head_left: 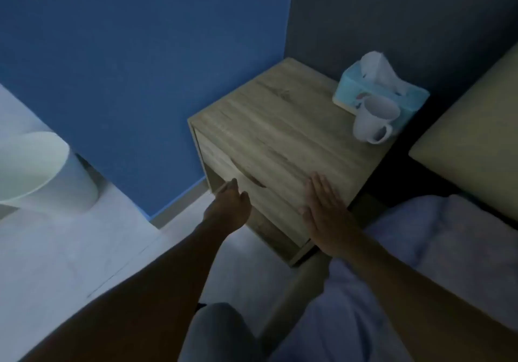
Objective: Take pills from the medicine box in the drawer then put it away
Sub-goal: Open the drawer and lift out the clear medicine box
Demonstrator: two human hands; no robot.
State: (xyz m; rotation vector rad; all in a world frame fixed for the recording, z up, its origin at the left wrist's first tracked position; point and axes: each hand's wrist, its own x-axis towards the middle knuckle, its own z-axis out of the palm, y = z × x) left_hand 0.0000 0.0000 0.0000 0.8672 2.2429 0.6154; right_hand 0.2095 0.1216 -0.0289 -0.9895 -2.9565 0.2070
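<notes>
A wooden nightstand (283,126) stands in the corner between a blue wall and a dark wall. Its drawer front (224,165) is closed, with a curved cut-out handle (249,175) near the top edge. My left hand (229,207) is in front of the drawer, just below the handle, fingers loosely curled and holding nothing. My right hand (326,210) lies flat, fingers apart, on the near right corner of the nightstand top. The medicine box is not visible.
A white mug (374,119) and a light blue tissue box (381,89) sit at the far right corner of the nightstand top. A white waste bin (36,171) stands on the floor at left. A bed with a pillow (476,137) and bedding is at right.
</notes>
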